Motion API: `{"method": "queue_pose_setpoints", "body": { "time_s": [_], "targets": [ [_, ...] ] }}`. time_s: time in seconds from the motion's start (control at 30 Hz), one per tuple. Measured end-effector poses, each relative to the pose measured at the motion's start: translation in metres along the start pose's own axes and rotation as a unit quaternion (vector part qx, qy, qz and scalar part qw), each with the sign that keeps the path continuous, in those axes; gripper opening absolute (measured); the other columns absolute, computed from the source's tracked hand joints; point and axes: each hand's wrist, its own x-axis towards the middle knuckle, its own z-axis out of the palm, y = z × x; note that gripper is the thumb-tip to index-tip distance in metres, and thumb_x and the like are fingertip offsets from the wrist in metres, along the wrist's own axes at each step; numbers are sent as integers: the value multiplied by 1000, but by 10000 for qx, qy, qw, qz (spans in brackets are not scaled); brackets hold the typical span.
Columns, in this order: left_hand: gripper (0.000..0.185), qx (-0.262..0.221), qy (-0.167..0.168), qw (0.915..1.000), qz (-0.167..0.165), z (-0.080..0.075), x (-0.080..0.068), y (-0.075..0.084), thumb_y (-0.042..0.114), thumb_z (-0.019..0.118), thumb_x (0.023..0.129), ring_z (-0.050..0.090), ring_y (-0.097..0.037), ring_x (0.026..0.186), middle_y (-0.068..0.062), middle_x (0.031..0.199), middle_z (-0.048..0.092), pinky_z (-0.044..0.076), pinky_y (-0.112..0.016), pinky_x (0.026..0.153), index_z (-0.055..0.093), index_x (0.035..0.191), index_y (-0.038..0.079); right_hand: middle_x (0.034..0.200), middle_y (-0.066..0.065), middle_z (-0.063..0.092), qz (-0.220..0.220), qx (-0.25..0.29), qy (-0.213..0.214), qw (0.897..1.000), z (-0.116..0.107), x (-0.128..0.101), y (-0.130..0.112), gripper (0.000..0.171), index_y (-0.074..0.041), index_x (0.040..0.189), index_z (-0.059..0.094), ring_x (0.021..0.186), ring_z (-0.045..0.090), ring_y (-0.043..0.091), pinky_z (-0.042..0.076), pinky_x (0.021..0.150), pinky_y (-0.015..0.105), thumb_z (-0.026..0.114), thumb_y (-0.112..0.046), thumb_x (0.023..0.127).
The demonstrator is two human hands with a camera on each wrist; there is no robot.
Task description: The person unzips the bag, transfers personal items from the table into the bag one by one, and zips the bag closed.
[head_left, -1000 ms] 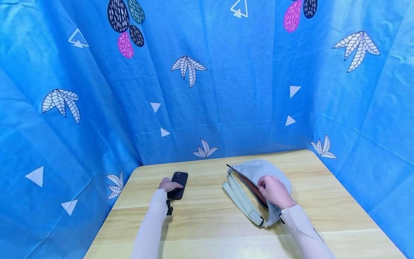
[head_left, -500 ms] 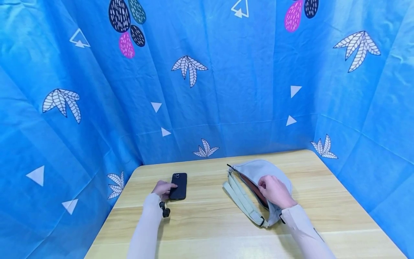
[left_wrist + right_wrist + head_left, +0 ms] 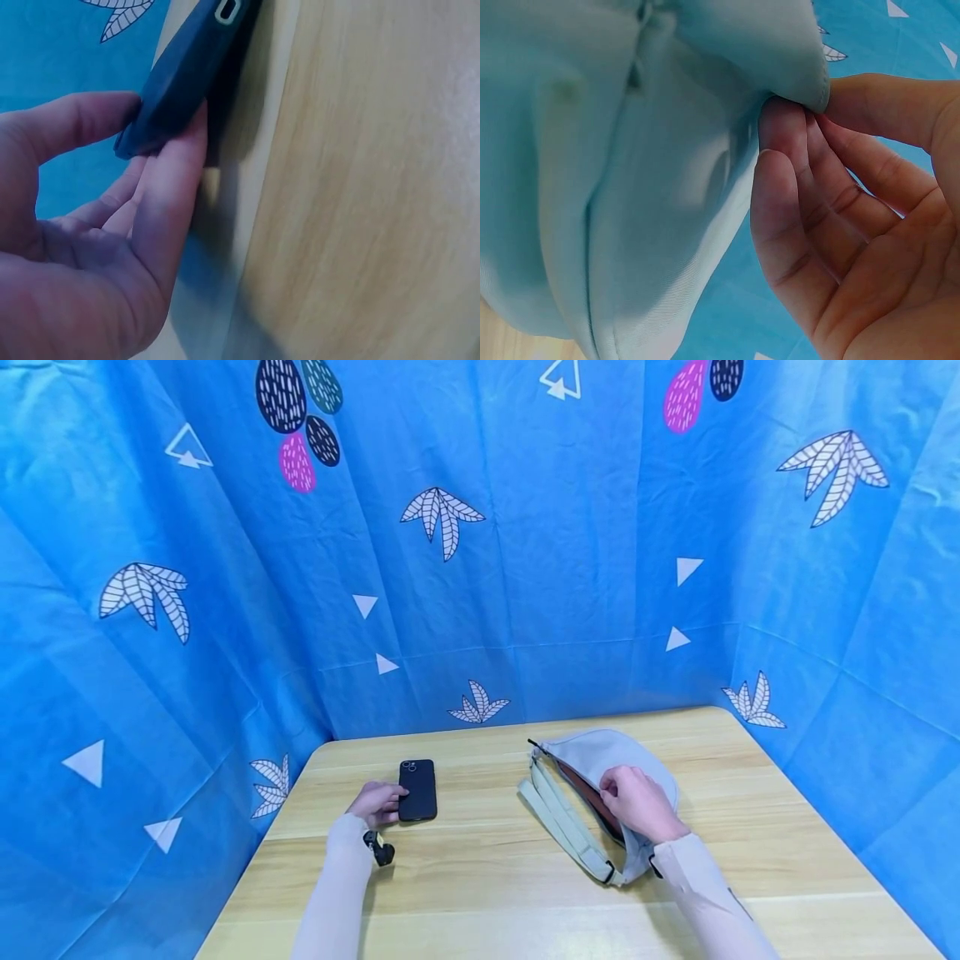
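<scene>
My left hand (image 3: 374, 803) pinches the left edge of a black smartphone (image 3: 420, 792), thumb on its back and fingers beneath. In the left wrist view the phone (image 3: 180, 79) is tipped, that edge raised off the table. To the right lies a pale grey-green waist bag (image 3: 626, 756), its mouth gaping over a brown lining (image 3: 588, 793). My right hand (image 3: 639, 803) grips the rim of that opening. Close up in the right wrist view, thumb and fingertips pinch the fabric (image 3: 787, 64).
The bag's light green strap (image 3: 566, 831) with a black buckle lies on its left side. All of this rests on a light wooden table (image 3: 480, 877). Blue patterned curtains (image 3: 555, 568) stand behind the table and along both sides.
My left hand has drawn back leftward from the phone's back to its left edge, with fingers now under it. The phone has turned slightly. My right hand and the bag stay put.
</scene>
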Motion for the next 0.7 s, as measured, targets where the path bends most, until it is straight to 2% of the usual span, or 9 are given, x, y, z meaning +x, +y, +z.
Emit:
{"method": "queue_pose_setpoints", "body": {
  "time_s": [0.1, 0.27, 0.53, 0.7],
  "targets": [
    [39, -358, -211, 9991, 71, -1, 1, -4, 9, 65, 94, 68, -11, 80, -5, 95, 66, 61, -21, 66, 52, 128, -7, 85, 2, 75, -39, 14, 24, 10000, 0, 0, 0, 9, -8, 88, 77, 74, 63, 13, 55, 66, 37, 70, -3, 89],
    [36, -846, -302, 9959, 115, 1, 4, -8, 5, 61, 96, 70, -15, 87, -10, 104, 67, 63, -28, 77, 53, 128, -10, 83, 1, 74, -76, 19, 26, 10000, 0, 0, 1, 10, -8, 87, 77, 72, 61, 13, 54, 65, 35, 69, -2, 89],
    [27, -995, -305, 9944, 190, 2, 5, -13, 6, 61, 98, 71, -12, 85, -5, 95, 70, 62, -27, 75, 59, 123, -5, 84, 2, 75, -58, -14, -2, 10000, 1, 0, 1, 10, -8, 88, 77, 73, 62, 13, 55, 66, 36, 69, -2, 89],
    [16, -1114, -234, 9933, 199, 3, 5, -13, 7, 62, 98, 69, -11, 82, -3, 91, 70, 61, -25, 72, 66, 111, 0, 85, 2, 75, -34, 0, 0, 10000, 1, 0, 2, 10, -8, 88, 77, 74, 62, 13, 55, 66, 36, 69, -3, 90]
  ]
}}
